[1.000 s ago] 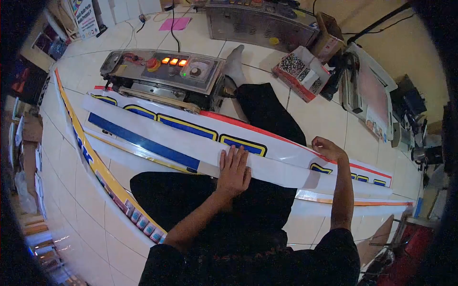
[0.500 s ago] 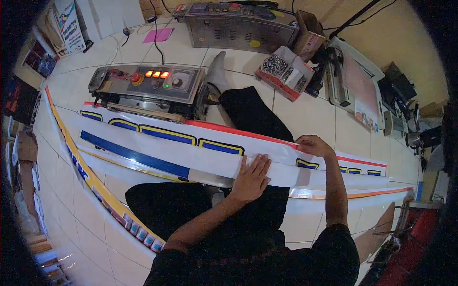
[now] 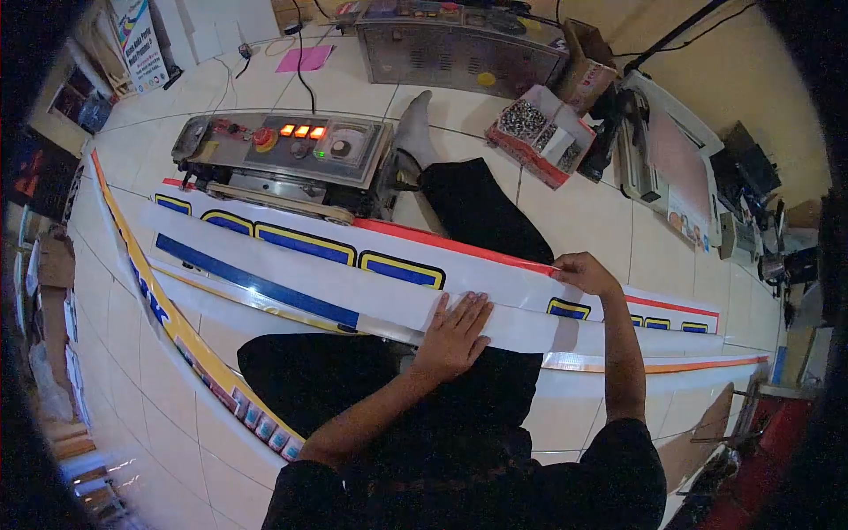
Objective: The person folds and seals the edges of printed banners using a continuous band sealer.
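Note:
I sit on the tiled floor with a long white printed banner strip (image 3: 327, 265) lying across my dark-trousered legs. It carries blue blocks outlined in yellow and a red upper edge. My left hand (image 3: 452, 336) lies flat, fingers spread, on the folded white lower band of the strip. My right hand (image 3: 583, 272) pinches the strip's red far edge near my right knee. A second strip (image 3: 190, 340) with a yellow border and small coloured squares curves along the floor to my left.
A metal sealing machine (image 3: 287, 155) with lit orange indicators stands just beyond the strip, beside my socked foot (image 3: 413, 128). Behind it sits a larger metal machine (image 3: 459, 44). A red box of small metal parts (image 3: 539, 132) and other equipment lie to the right.
My left hand slid to the right along the white band, then eased back a little. My right hand kept its hold on the red edge, drifting slightly left. The view shifted a bit.

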Action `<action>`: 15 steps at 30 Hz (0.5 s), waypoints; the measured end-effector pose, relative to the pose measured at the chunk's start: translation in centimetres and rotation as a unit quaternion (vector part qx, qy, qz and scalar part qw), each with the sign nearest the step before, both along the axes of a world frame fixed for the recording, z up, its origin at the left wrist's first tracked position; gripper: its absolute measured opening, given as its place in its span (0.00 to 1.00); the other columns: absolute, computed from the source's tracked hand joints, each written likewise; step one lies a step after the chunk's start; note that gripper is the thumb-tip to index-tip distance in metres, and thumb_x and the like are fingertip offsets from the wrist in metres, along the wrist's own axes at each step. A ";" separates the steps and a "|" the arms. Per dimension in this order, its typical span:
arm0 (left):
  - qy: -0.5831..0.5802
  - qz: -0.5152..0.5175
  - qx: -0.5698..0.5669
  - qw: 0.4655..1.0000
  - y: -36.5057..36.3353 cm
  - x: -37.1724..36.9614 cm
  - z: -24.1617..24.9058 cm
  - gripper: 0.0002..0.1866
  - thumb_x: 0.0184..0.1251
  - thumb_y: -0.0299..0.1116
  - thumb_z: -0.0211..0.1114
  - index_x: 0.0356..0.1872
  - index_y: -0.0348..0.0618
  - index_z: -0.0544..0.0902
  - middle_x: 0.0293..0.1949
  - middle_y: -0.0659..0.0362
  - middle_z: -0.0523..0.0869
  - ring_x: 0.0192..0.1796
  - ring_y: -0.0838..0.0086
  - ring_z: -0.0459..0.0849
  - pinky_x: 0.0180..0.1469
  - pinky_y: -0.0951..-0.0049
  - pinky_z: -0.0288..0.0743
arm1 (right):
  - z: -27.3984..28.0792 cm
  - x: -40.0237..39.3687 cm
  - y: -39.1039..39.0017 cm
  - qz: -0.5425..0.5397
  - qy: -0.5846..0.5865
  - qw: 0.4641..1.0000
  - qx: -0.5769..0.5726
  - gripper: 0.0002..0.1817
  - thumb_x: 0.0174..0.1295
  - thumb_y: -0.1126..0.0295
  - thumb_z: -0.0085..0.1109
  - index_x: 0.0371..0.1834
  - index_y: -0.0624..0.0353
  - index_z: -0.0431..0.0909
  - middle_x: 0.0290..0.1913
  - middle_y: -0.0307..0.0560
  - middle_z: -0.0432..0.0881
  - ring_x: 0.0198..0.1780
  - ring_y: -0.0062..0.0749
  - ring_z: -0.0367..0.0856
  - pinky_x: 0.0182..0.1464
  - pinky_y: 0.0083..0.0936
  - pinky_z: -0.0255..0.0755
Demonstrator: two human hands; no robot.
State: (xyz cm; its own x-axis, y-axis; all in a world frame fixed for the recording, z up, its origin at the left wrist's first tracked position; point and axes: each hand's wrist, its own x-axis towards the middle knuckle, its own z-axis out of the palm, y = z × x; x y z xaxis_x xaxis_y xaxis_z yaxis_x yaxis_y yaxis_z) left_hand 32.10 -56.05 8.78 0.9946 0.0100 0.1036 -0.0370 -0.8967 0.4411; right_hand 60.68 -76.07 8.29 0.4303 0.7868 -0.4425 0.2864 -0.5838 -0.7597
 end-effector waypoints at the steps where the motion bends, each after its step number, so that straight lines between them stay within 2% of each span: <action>1: 0.001 0.001 0.000 1.000 0.1 -0.2 -0.1 0.31 0.70 0.47 0.53 0.69 0.41 0.64 0.71 0.52 0.63 0.74 0.61 0.58 0.74 0.44 0.41 | -0.2 -0.1 0.0 -0.014 0.013 1.000 0.003 0.09 0.64 0.67 0.62 0.39 0.63 0.82 0.29 0.36 0.82 0.32 0.18 0.73 0.37 0.21 0.71; 8: -0.014 0.004 0.011 1.000 1.2 -0.8 -0.3 0.32 0.68 0.46 0.55 0.69 0.40 0.65 0.71 0.51 0.63 0.74 0.60 0.58 0.74 0.45 0.43 | 0.4 -0.2 0.2 -0.030 0.033 0.999 0.000 0.10 0.64 0.66 0.62 0.37 0.63 0.83 0.25 0.34 0.79 0.28 0.16 0.70 0.32 0.20 0.68; 13: -0.020 0.018 -0.001 1.000 1.9 -1.0 0.0 0.32 0.67 0.47 0.57 0.67 0.40 0.67 0.70 0.49 0.64 0.73 0.57 0.59 0.74 0.45 0.44 | -0.7 0.4 0.0 -0.005 0.044 0.999 0.022 0.10 0.64 0.65 0.62 0.37 0.62 0.83 0.27 0.34 0.80 0.30 0.16 0.71 0.35 0.20 0.70; 15: 0.006 0.044 -0.050 0.998 2.5 -0.6 -0.1 0.32 0.67 0.46 0.57 0.66 0.36 0.66 0.70 0.45 0.62 0.73 0.53 0.58 0.73 0.46 0.45 | -0.8 0.5 0.2 -0.001 0.046 0.999 0.020 0.11 0.64 0.64 0.62 0.38 0.62 0.84 0.28 0.34 0.81 0.31 0.16 0.72 0.36 0.21 0.71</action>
State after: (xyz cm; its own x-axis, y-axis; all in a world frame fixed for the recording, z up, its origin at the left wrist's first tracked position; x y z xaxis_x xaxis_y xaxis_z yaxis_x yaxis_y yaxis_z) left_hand 31.49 -53.53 8.72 0.9906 0.1069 0.0855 0.0457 -0.8473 0.5292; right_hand 61.19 -75.89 7.49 0.3896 0.8043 -0.4487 0.2129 -0.5526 -0.8058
